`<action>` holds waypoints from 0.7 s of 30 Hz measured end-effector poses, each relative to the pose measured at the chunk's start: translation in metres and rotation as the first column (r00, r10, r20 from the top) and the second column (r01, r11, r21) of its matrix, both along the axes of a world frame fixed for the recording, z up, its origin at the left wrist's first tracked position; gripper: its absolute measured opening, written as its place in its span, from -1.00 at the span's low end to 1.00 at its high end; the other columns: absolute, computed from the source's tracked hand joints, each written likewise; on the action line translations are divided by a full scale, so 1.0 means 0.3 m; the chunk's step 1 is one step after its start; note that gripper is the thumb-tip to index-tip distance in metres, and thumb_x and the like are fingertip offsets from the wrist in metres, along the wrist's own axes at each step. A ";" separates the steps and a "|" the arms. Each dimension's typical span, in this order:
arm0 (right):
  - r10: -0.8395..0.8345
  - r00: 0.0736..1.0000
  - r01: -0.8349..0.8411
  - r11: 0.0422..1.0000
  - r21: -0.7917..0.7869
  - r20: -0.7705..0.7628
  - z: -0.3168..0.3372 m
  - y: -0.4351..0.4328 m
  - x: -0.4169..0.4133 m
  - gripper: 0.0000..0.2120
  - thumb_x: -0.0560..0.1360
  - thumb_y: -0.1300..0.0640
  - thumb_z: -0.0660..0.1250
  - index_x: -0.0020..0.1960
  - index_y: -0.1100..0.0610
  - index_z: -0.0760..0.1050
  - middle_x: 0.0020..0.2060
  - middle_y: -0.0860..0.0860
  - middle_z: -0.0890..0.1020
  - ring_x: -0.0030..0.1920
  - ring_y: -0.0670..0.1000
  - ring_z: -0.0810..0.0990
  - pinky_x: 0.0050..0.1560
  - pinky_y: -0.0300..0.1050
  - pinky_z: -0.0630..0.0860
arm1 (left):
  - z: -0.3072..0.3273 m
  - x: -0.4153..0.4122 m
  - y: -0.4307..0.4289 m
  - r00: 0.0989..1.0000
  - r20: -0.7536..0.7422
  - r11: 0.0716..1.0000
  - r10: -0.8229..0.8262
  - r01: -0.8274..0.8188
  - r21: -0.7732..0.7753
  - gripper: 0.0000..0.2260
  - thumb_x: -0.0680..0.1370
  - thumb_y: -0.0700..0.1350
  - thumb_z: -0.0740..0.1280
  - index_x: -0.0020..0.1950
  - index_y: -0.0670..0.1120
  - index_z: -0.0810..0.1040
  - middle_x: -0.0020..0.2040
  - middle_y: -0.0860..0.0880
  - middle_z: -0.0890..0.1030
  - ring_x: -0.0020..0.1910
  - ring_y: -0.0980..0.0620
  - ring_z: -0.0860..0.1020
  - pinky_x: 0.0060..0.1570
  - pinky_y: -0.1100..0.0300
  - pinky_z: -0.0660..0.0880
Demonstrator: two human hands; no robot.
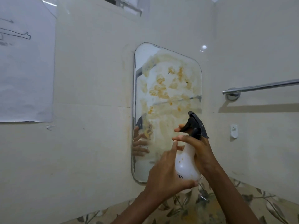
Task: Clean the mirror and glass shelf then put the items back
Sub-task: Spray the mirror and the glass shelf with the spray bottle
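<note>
From my feed I saw a cream wall (pixel 90 78), glossy and faintly stained, meeting a second wall at a corner on the right. A sheet of paper (pixel 26 65) with a pencil sketch was taped high on the left. A chrome rail (pixel 260 86) ran along the right wall and threw a dark shadow below it. Under the rail hung a small white hook (pixel 234 130). A bright spot of light (pixel 204 47) glinted on the wall above. At the top edge I made out a metal frame (pixel 127 6), blurred. Along the bottom ran tiles (pixel 265 206) with a leaf pattern.
</note>
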State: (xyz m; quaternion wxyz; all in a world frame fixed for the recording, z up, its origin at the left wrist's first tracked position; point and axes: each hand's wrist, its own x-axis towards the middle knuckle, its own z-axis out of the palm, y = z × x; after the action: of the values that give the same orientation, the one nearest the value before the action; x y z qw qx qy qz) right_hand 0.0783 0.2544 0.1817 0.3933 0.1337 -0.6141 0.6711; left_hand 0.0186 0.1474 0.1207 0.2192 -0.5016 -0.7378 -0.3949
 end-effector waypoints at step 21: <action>-0.346 0.937 0.338 0.933 0.121 0.045 0.501 0.069 -0.002 -0.80 0.33 0.41 0.13 -0.30 0.25 0.50 -0.53 0.07 0.57 -0.54 -0.08 0.46 -0.54 -0.26 0.31 | 0.554 -0.414 -0.317 0.230 -0.771 0.656 0.594 -0.693 0.299 -0.48 0.55 0.16 0.02 0.43 -0.06 0.33 0.42 -0.12 0.40 0.39 -0.22 0.36 0.32 -0.16 0.21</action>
State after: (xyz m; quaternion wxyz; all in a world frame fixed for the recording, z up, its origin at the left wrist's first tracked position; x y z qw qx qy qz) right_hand 0.0776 0.2751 0.3321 0.4755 0.0243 -0.6772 0.5610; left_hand -0.1055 0.0523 0.2869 0.6500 -0.2844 -0.7026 0.0537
